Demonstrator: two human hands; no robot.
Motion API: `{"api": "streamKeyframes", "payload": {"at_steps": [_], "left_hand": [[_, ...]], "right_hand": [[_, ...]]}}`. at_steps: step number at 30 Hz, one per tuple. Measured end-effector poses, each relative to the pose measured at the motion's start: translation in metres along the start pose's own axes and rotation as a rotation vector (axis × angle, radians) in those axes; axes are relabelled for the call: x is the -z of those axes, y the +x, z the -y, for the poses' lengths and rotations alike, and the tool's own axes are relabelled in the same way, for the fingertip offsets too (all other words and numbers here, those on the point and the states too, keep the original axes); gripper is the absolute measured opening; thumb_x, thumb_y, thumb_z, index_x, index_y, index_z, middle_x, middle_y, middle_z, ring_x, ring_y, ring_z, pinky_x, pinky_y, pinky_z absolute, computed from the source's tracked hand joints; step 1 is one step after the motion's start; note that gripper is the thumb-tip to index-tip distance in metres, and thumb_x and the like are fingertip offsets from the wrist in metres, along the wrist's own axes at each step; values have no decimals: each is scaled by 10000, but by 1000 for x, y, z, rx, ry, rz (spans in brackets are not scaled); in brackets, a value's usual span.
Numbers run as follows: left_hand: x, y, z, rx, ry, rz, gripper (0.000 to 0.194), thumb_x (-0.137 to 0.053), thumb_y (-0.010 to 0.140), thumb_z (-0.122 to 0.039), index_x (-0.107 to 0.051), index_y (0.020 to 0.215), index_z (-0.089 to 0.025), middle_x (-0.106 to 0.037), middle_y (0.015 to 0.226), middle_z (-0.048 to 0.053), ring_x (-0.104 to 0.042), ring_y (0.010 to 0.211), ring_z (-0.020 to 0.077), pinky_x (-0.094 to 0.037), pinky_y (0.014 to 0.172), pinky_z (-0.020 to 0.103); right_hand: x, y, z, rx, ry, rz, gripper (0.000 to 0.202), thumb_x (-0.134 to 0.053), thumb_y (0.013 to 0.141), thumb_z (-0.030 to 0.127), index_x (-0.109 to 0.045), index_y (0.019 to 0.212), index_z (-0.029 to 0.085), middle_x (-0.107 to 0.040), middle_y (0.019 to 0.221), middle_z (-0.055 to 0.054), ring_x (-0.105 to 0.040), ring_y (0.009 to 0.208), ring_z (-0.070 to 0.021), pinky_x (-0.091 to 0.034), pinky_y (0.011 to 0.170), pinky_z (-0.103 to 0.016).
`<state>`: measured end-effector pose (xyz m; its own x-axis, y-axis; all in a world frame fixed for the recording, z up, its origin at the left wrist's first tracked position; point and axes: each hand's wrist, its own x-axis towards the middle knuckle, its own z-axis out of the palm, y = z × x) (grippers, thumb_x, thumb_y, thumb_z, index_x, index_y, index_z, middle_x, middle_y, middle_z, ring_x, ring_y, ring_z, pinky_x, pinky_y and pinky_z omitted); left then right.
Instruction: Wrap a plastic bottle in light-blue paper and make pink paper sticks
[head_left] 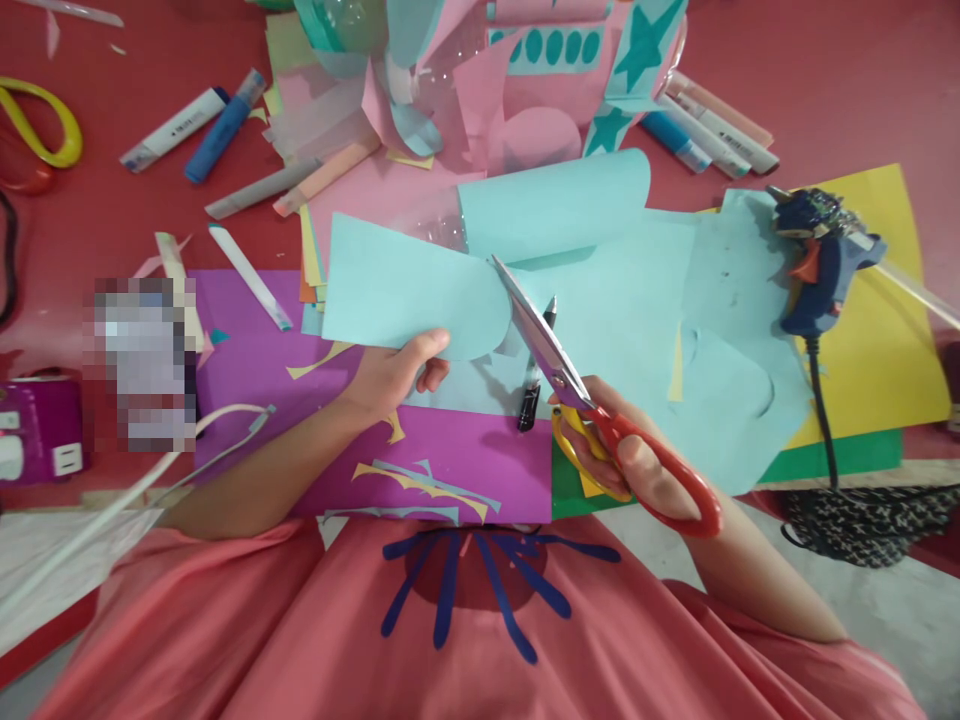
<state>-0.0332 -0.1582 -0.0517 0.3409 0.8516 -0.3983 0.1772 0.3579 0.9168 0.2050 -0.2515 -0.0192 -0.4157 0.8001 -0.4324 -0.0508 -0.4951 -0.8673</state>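
Scissors point(553, 360), 1 pair, border 1 held sheet point(416, 290).

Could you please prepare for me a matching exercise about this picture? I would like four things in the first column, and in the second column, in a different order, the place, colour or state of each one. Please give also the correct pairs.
Column A
1. Scissors
2. Glue gun
3. Pen
4. Left hand

Column B
a. black, lying on light blue paper
b. holding a cut sheet
c. in the right hand
d. dark blue, with a black cord

Pairs: 1-c, 2-d, 3-a, 4-b
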Motion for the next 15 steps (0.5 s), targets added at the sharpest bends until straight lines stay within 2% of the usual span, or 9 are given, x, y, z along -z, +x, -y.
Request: {"api": "streamKeyframes", "payload": {"at_steps": [8, 11, 15], "left_hand": [[-2, 1, -1, -43, -47, -44, 374, -527, 735, -429, -444, 446, -206, -412, 377, -31, -372, 341, 77, -323, 401, 255], [-3, 2, -2, -37, -19, -101, 350, -514, 755, -422, -450, 491, -201, -434, 415, -26, -377, 360, 74, -310, 386, 236], [-4, 0, -6, -6, 85, -136, 366, -499, 757, -408, -356, 481, -215, -348, 383, -47, -342, 347, 61, -284, 371, 217]], "right_hand": [[1, -4, -2, -34, 3, 3, 641, -521, 753, 779, -488, 1090, 234, -347, 626, 82, -219, 453, -50, -169, 376, -229], [3, -5, -2, -22, -24, 8, 660, -487, 753, 800, -485, 1092, 234, -357, 636, 76, -237, 466, -52, -176, 383, -227], [4, -4, -4, 19, -71, 37, 641, -430, 779, 806, -479, 1073, 239, -370, 638, 70, -274, 481, -62, -237, 409, -229]]}}
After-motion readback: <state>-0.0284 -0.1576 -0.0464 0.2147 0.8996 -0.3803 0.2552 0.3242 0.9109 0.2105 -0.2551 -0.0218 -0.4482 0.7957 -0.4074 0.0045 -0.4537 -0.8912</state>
